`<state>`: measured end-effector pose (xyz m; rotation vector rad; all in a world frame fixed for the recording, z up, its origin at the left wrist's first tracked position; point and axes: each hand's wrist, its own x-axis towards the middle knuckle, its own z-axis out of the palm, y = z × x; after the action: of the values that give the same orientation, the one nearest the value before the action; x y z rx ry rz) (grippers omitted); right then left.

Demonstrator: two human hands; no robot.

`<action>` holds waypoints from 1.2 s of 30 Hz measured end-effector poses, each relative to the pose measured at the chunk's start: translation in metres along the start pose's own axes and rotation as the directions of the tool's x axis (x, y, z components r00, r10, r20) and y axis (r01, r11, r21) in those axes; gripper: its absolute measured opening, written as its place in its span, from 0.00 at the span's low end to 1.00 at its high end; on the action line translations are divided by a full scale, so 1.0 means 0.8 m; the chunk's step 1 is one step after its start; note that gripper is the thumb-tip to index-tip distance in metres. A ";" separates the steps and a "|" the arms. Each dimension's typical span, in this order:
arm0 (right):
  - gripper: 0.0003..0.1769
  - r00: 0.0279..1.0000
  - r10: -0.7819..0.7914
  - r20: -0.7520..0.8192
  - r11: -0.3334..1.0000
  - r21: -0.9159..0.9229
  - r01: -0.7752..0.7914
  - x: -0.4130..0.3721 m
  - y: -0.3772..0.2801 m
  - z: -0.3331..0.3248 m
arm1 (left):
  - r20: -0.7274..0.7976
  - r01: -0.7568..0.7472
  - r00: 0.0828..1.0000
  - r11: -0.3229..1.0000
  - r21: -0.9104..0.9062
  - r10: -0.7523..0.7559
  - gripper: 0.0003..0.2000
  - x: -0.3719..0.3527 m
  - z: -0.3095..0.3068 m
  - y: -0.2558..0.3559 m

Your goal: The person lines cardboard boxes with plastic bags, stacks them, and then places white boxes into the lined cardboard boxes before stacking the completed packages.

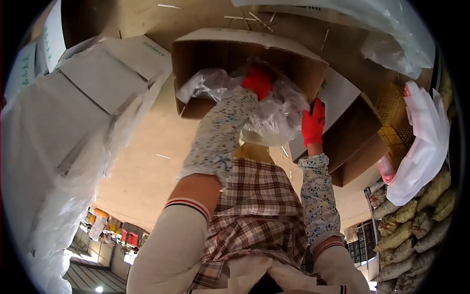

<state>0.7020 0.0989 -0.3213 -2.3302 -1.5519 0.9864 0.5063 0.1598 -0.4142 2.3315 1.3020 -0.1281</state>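
Front and centre, at the upper middle of the frame, stood the cardboard box [245, 35], its long axis running left to right and dipping a little toward the right. Its open side faced down the frame, toward the person, and there was the clear plastic bag [281, 115], crumpled across the opening and spilling out over the near side, its bulk slanting down and right with no neat long axis to call!

In went the left hand [258, 81], red-gloved, deep in the box among the folds of the bag; its fingertips were hidden, so whether it gripped the plastic could not be told. Over on the right, the right hand [313, 122], also in a red glove, was up at the box's lower right corner, fingers pointing up the frame, right beside the bag; whether those fingers had closed on anything could not be told either.

Just right of that hand sat a second open box [350, 132], slanting from upper left to lower right. Far right, a white sack [418, 147] with red edging lay by a yellow basket [391, 105], with filled net bags [406, 230] stacked at lower right. And across the left, plastic sheeting [63, 127] covered pale cartons [105, 73]!
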 end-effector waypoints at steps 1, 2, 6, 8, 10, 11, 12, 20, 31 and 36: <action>0.20 1.000 -0.003 -0.004 1.000 0.001 0.003 0.006 0.000 -0.006 | -0.046 -0.005 0.999 1.000 -0.019 0.004 0.19 -0.001 0.006 -0.002; 0.21 0.998 -0.029 0.063 0.996 0.090 0.023 0.014 0.005 -0.015 | -0.091 -0.012 0.996 0.999 -0.038 0.008 0.19 -0.002 0.014 -0.004; 0.22 0.996 -0.040 0.078 0.989 0.146 0.028 0.041 0.004 -0.099 | 0.303 0.288 0.952 0.226 -0.930 0.032 0.21 -0.067 -0.044 -0.062; 0.20 0.999 0.005 0.045 0.942 0.335 -0.020 0.070 0.059 -0.117 | 0.200 0.217 0.938 0.030 -0.976 -0.284 0.20 -0.129 -0.162 -0.091; 0.20 0.983 0.044 0.179 0.789 0.597 -0.144 0.095 0.053 -0.133 | 0.017 0.239 0.746 0.243 -0.940 -0.666 0.17 -0.178 -0.192 -0.146; 0.20 0.950 0.035 0.312 0.566 0.777 -0.276 0.108 0.051 -0.136 | 0.325 -0.066 0.682 -0.498 -0.865 -0.655 0.14 -0.201 -0.198 -0.182; 0.20 0.949 0.031 0.313 0.558 0.783 -0.277 0.127 0.065 -0.127 | 0.254 -0.075 0.631 -0.384 -0.920 -0.733 0.14 -0.202 -0.213 -0.194; 0.24 0.991 -0.115 -0.061 0.932 0.339 0.129 0.242 0.014 -0.039 | 0.128 0.753 0.625 0.638 0.162 -0.770 0.15 -0.105 -0.082 -0.345; 0.24 0.887 0.233 0.398 0.672 0.594 -0.443 0.072 0.096 -0.038 | 0.376 0.538 0.579 -0.007 -0.843 -0.723 0.16 -0.294 0.011 -0.197; 0.18 0.563 0.490 0.665 0.331 0.456 -0.826 0.059 0.070 -0.055 | 0.398 0.826 0.436 0.184 -0.533 -0.807 0.15 -0.330 -0.057 -0.146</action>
<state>0.7822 0.1243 -0.3344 -2.1154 0.0882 1.9418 0.2592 0.0251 -0.3359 0.7825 2.0371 -0.0048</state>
